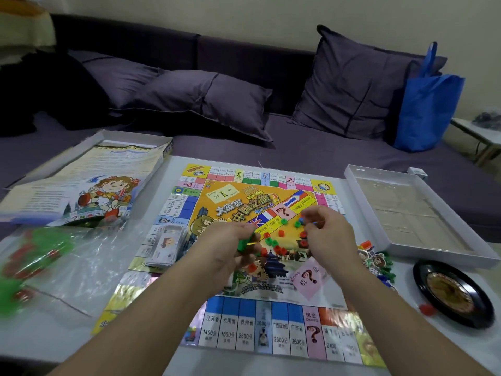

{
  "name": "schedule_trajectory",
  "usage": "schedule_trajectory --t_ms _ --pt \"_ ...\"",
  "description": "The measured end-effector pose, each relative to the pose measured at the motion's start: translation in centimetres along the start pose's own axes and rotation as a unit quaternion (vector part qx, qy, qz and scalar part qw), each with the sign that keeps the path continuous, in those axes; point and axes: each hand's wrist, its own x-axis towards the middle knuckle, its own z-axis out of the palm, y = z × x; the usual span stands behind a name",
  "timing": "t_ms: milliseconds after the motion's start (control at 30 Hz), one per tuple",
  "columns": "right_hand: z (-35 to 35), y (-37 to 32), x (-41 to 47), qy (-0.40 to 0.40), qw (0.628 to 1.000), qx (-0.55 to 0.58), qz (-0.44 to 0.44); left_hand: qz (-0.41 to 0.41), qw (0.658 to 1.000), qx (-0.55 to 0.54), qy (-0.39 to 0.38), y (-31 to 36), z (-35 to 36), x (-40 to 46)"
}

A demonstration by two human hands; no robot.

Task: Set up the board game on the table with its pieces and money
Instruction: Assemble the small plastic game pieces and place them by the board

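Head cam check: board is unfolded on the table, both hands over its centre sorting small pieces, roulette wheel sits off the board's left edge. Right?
Not quite. The head view shows the roulette wheel off the board's right edge, not the left, just in front of the white box tray. The rest holds: the board lies unfolded on the table, with the left hand and right hand over its centre among the small pieces.

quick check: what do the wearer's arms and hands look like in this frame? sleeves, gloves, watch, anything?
Both forearms are bare from the bottom edge of the frame up to the wrists; no sleeves show. The left hand and right hand are ungloved. No watch, bracelet or ring is visible, and no markings, though the fingers are motion-blurred.
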Motion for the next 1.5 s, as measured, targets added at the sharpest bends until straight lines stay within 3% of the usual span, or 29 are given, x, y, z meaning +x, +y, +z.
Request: schedule_trajectory --t_ms 167,333,500,700,900,1100,1500 --pt "1.3 0.8 1.3 -0.071 0.987 -0.137 -0.036 0.006 0.999 -0.017 0.029 0.4 -0.5 0.7" --pt "2.7 0.7 1.9 -0.13 0.941 -0.299 -0.089 -0.002 0.999 -0.01 0.035 0.3 -0.5 0.7" --pt "2.9 0.5 1.8 -0.079 0.957 -0.267 -0.085 -0.004 0.999 -0.006 0.032 0.3 -0.8 0.5" --pt "2.5 0.4 1.4 -0.09 0.961 -0.241 -0.099 0.0 1.0 -0.006 0.022 0.6 -0.6 0.1" --pt "0.5 -1.5 0.5 -0.054 0.994 -0.03 -0.094 0.009 1.0 -0.023 -0.005 0.6 -0.7 0.2" --pt "-0.4 -3.7 -2.5 -0.109 0.974 0.188 -0.07 0.027 0.997 -0.052 -0.048 0.5 -0.4 0.0" --pt "-0.2 -5.6 -4.9 -0.115 0.928 0.354 -0.011 0.038 0.985 -0.123 -0.113 0.7 -0.5 -1.1"
